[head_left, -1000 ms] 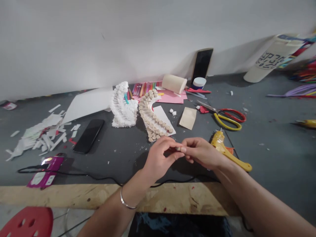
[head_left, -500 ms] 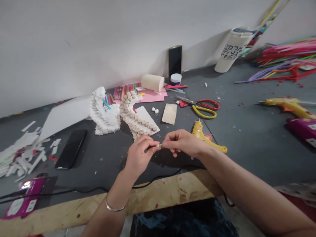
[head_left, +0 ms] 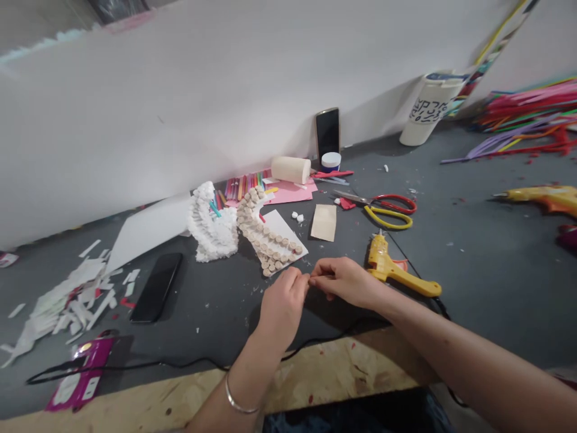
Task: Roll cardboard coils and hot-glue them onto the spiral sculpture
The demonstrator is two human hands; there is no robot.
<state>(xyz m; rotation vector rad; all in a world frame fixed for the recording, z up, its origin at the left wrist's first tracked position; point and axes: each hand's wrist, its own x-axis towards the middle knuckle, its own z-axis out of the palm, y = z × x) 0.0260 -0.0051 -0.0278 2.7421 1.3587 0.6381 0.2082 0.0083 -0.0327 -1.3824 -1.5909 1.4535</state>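
Note:
My left hand [head_left: 282,302] and my right hand [head_left: 345,280] meet fingertip to fingertip just above the grey table [head_left: 473,258]. Both pinch a very small piece between them, too small to name here. A silver bangle sits on my left wrist. Just beyond my hands lies a curved piece covered with small beige rolls [head_left: 265,231] on a white card. Left of it stands a similar white curved piece [head_left: 211,225]. A yellow glue gun [head_left: 396,270] lies right beside my right hand.
A black phone [head_left: 157,287] lies left, paper scraps [head_left: 67,300] further left. Red-and-yellow scissors [head_left: 387,207], a beige paper slip [head_left: 324,222], coloured markers [head_left: 246,185], a beige roll [head_left: 291,169], a propped phone [head_left: 327,132] and a second glue gun [head_left: 541,197] lie around. A black cable [head_left: 180,362] runs along the wooden edge.
The view has swung back left and tilted up a little. My hands stay pinched together on the small piece and have drawn closer over it.

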